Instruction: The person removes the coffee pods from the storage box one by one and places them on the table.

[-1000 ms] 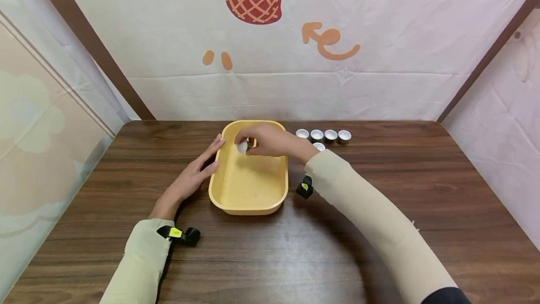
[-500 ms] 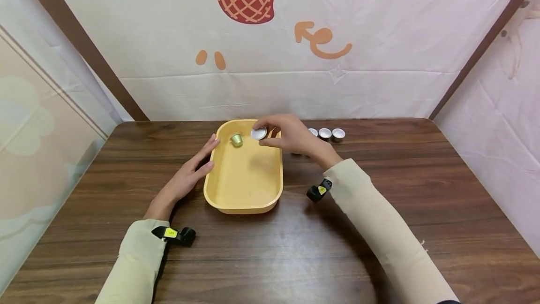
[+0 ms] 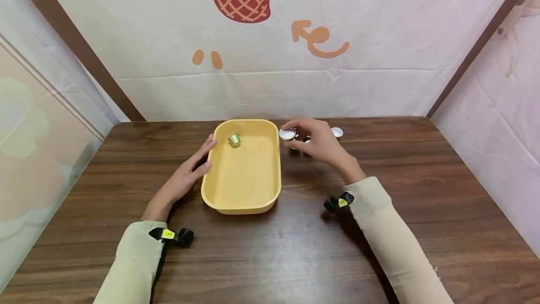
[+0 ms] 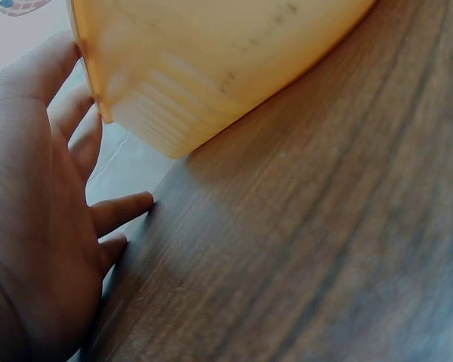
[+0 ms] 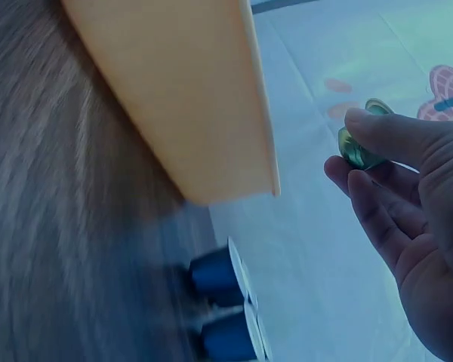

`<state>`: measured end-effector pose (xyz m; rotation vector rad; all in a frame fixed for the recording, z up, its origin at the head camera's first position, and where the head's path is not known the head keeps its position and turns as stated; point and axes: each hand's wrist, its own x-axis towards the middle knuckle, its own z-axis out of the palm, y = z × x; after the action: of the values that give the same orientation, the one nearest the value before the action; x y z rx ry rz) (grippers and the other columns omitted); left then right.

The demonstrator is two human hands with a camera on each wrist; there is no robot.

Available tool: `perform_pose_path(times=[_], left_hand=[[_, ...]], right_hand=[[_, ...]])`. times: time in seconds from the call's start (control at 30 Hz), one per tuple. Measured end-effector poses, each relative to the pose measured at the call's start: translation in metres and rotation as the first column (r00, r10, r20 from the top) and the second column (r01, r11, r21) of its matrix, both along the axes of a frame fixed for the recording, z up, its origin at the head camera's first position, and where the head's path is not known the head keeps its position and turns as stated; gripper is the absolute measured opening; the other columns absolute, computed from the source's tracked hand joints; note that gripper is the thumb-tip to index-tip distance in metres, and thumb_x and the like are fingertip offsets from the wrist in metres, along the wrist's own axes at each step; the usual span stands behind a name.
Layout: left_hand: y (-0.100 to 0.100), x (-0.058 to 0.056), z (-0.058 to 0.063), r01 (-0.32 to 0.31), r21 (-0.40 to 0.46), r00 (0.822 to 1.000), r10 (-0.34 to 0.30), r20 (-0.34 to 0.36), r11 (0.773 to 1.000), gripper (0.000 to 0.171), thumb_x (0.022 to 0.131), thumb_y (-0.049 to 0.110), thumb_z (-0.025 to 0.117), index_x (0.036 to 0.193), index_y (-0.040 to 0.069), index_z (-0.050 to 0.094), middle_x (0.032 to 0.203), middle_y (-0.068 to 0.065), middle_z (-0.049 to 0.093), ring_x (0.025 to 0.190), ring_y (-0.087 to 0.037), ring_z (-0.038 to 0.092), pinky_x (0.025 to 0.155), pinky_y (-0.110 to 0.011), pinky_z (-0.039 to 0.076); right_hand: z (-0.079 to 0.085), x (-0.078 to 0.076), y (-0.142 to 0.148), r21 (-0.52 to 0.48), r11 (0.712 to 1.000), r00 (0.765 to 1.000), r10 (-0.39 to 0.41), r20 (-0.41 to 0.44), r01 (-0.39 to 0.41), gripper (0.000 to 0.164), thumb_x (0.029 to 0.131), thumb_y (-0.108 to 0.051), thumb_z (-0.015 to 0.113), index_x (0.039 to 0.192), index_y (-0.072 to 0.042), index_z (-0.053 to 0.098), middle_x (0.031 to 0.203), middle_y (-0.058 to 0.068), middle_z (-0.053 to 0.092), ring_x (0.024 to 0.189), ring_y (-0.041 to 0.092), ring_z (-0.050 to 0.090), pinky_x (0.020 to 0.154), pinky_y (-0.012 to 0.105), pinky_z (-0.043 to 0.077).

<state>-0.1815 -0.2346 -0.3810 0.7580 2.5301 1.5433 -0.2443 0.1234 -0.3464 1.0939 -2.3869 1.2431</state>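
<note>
My right hand (image 3: 324,144) pinches a coffee capsule (image 3: 287,133) between thumb and fingers, just outside the right rim of a yellow plastic tub (image 3: 240,177). In the right wrist view this capsule is shiny green; its silver lid faces up in the head view. Another green capsule (image 3: 234,140) lies tipped inside the tub, near its far left corner. Along the tub's left rim rest the spread fingers of my left hand (image 3: 179,182), with the thumb against the side.
Dark capsules (image 5: 217,277) with silver lids stand on the wooden table to the right of the tub, partly hidden behind my right hand. One lid (image 3: 337,132) shows beyond the hand. A printed cloth (image 3: 270,88) hangs behind the table's far edge.
My right hand has moved from over the tub to its right, carrying the capsule out past the rim. The other green capsule has come into view. My left hand stays at the rim.
</note>
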Motion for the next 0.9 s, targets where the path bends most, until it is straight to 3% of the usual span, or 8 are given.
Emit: perform_pose_path(times=[0.2,0.5,0.77,0.9], left_hand=[[-0.002,-0.001,-0.003,0.006,0.003,1.0,-0.006,-0.006,1.0,0.055,0.101,0.005,0.045,0.152,0.006,0.025,0.159,-0.01,0.006,0.145,-0.025,0.005,0.111,-0.048,0.01],[-0.013,-0.016,-0.029,0.001,-0.001,0.999,-0.001,-0.032,1.0,0.057,0.101,0.009,0.047,0.153,0.021,0.026,0.16,0.005,0.007,0.145,-0.015,0.006,0.111,-0.04,0.011],[-0.013,-0.017,-0.029,-0.003,-0.007,1.0,0.003,-0.027,1.0,0.058,0.101,0.011,0.047,0.153,0.024,0.026,0.159,0.007,0.007,0.145,-0.014,0.006,0.111,-0.05,0.011],[-0.014,-0.017,-0.029,-0.01,-0.019,1.0,0.01,-0.017,1.0,0.058,0.101,0.012,0.047,0.154,0.023,0.024,0.159,0.007,0.006,0.145,-0.014,0.005,0.11,-0.054,0.01]], right_hand=[[-0.005,0.004,0.017,-0.033,0.999,0.999,-0.028,0.019,0.028,0.035,0.078,-0.011,0.081,0.111,-0.012,0.069,0.101,-0.004,0.067,0.081,0.01,0.065,0.072,0.031,0.053],[-0.012,0.004,0.041,-0.07,0.993,0.994,-0.093,0.063,0.098,0.036,0.076,-0.005,0.081,0.109,-0.01,0.07,0.102,0.001,0.068,0.084,0.021,0.066,0.073,0.036,0.054],[-0.025,0.002,0.059,-0.102,0.985,0.985,-0.13,0.114,0.142,0.037,0.075,-0.001,0.081,0.109,-0.005,0.069,0.1,0.009,0.069,0.082,0.028,0.065,0.073,0.046,0.052],[-0.034,-0.001,0.07,-0.061,0.977,0.972,-0.193,0.135,0.202,0.036,0.074,-0.005,0.082,0.108,-0.01,0.071,0.094,0.005,0.069,0.076,0.023,0.062,0.068,0.038,0.051]])
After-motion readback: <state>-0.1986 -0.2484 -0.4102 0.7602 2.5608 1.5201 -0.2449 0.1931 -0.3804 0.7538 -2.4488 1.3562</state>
